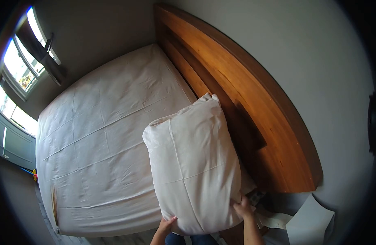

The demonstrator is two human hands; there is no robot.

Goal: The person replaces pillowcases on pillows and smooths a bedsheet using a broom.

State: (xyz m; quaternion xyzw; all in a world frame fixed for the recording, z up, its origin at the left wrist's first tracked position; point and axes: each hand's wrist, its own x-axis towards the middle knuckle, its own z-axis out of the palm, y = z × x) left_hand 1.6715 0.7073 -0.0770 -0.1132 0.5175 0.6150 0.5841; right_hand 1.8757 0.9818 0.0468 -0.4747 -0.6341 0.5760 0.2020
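Centrally, a pale pillow (196, 163) is at the near side of a bed (94, 143) by a wooden headboard (288, 151), its near end gripped by left hand (168, 224) and right hand (243, 207), seemingly being positioned, the next move calling for even two-handed control

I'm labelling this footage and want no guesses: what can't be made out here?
In the head view:
Pillow: its underside, turned away from view.
Left hand: most fingers, hidden behind the pillow.
Bed: the part that the pillow covers.
Legs: cut off by the bottom edge.
Window: most of the outside, lost in glare.
Dark thing at far right: too dim to name.
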